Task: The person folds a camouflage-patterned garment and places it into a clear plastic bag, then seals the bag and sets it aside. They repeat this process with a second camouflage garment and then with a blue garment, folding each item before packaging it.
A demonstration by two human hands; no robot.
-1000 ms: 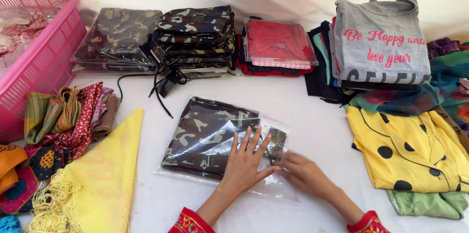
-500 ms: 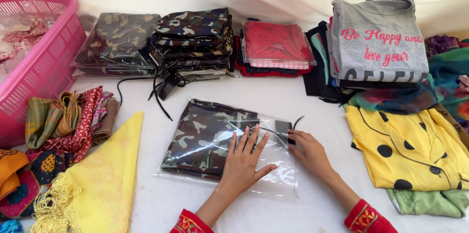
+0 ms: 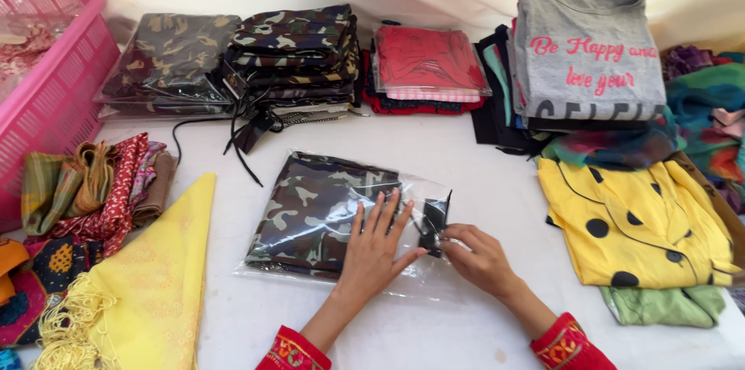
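Note:
A folded camouflage garment (image 3: 314, 211) lies inside a clear plastic bag (image 3: 419, 281) on the white table, just in front of me. My left hand (image 3: 372, 250) rests flat on the bag with its fingers spread, pressing the garment down. My right hand (image 3: 477, 257) pinches the bag's open right end, where a black tag or strap (image 3: 433, 223) of the garment sticks out. Both wrists show red embroidered cuffs.
A pink basket (image 3: 46, 118) stands at far left. Bagged and loose camouflage stacks (image 3: 295, 56), a red bagged pile (image 3: 425, 67) and a grey printed shirt stack (image 3: 586, 56) line the back. A yellow dotted garment (image 3: 628, 219) lies right; a yellow scarf (image 3: 147, 292) and patterned cloths lie left.
My right hand moved from beside the left hand to the bag's right end and took hold of it. The black tag now shows there. The left hand stayed flat on the bag.

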